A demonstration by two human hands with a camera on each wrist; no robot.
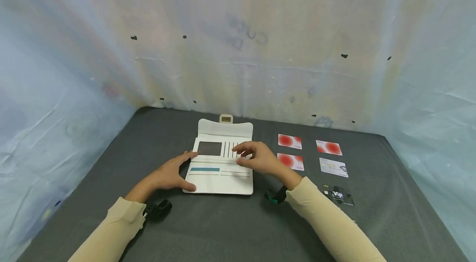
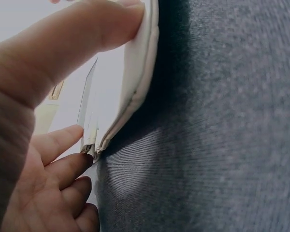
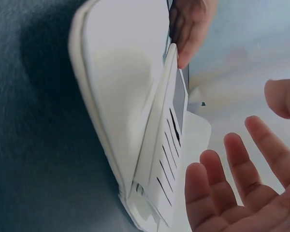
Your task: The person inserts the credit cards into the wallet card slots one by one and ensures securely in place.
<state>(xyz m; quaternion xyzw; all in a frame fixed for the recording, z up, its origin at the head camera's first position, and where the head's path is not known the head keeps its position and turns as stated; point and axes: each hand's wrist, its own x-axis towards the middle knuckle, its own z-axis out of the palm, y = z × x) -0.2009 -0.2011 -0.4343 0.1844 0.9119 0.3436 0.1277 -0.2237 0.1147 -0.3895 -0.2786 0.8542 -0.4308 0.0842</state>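
A white wallet point(image 1: 208, 184) lies unfolded on the dark table, with its clasp flap away from me. It has a dark window pocket point(image 1: 210, 148), a row of card slots point(image 3: 168, 159) and a blue strip. At its left side my left hand point(image 1: 169, 174) is spread. The left thumb point(image 2: 118, 24) presses on the front panel near the edge, while the other fingers touch the wallet's side by the fold. My right hand point(image 1: 262, 158) hovers over the card slots with loosely bent, separated fingers. Nothing shows between those fingers in the right wrist view.
Right of the wallet lie red-and-white cards point(image 1: 289, 141), a silver VIP card point(image 1: 333, 167) and a black VIP card point(image 1: 337, 194), partly beside my right sleeve. Pale plastic sheeting point(image 1: 238, 47) hangs behind and at both sides of the grey-clothed table point(image 1: 223, 229).
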